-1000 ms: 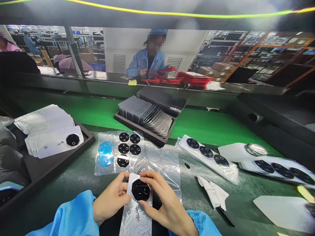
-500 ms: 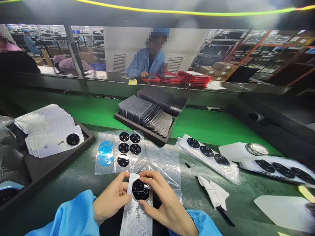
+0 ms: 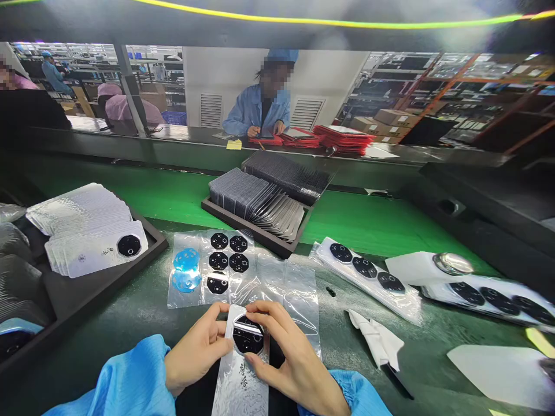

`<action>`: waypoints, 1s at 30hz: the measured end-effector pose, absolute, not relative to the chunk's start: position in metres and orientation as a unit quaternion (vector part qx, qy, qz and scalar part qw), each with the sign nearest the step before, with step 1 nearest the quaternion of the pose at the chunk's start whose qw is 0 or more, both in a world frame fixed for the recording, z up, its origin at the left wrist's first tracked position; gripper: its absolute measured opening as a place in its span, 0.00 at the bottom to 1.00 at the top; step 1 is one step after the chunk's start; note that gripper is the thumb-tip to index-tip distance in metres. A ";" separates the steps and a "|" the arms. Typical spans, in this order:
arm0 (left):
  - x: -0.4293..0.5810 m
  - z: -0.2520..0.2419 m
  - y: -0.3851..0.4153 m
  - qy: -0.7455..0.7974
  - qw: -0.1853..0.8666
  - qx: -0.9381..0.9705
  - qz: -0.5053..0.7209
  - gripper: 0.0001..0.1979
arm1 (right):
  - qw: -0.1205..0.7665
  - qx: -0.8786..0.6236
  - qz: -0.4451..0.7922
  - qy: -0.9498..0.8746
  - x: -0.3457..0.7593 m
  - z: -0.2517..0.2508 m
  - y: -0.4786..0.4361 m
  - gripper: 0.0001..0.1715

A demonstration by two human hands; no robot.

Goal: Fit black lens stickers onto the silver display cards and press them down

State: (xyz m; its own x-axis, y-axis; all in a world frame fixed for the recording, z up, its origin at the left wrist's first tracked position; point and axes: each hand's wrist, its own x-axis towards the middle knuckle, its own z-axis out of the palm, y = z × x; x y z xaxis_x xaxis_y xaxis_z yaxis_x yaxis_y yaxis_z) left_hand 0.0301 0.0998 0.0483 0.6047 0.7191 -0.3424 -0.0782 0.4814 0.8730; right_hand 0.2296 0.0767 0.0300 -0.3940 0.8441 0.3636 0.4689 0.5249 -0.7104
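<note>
A silvery-white phone back cover (image 3: 238, 388) with dark lettering stands tilted up before me at the bottom middle. My left hand (image 3: 197, 349) is closed on its upper left edge, thumb on the front. On the cover's upper part sits a black octagonal camera lens cover (image 3: 248, 337). The thumb and fingers of my right hand (image 3: 291, 353) grip this lens cover at its lower and upper right edges. Just beyond my hands lies a clear plastic sheet (image 3: 277, 277) bearing several black lens covers (image 3: 218, 261) and two blue film pieces (image 3: 186, 270).
At left, a dark tray (image 3: 150, 237) holds stacked white back covers (image 3: 93, 225). Another tray (image 3: 255, 231) of dark panels stands on the green belt (image 3: 359, 214). Bagged lens covers (image 3: 365, 271), a white cloth (image 3: 377, 338) and a metal-capped bottle (image 3: 453, 263) lie right. A co-worker (image 3: 260, 110) sits opposite.
My hands and the back cover have stayed almost still; the glare on the lens cover has shifted slightly. Opposite, the co-worker's hand has come down onto the red items.
</note>
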 end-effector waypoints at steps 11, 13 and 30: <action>0.031 0.044 0.096 0.380 0.752 0.460 0.280 0.24 | 0.367 -0.404 0.238 -0.803 0.225 0.033 0.075 0.30; 0.031 0.044 0.096 0.395 0.740 0.469 0.277 0.24 | 0.366 -0.401 0.237 -0.806 0.225 0.033 0.074 0.30; 0.030 0.037 0.097 0.395 0.750 0.455 0.274 0.22 | 0.355 -0.404 0.212 -0.816 0.224 0.037 0.071 0.29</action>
State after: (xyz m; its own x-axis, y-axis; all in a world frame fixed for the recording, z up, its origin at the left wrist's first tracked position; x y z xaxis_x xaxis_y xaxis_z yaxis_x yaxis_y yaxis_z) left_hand 0.0302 0.0966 0.0368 0.5378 0.7698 -0.3439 -0.0508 0.4367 0.8982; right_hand 0.2236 0.0712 0.0366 -0.4215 0.8099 0.4080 0.5097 0.5837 -0.6321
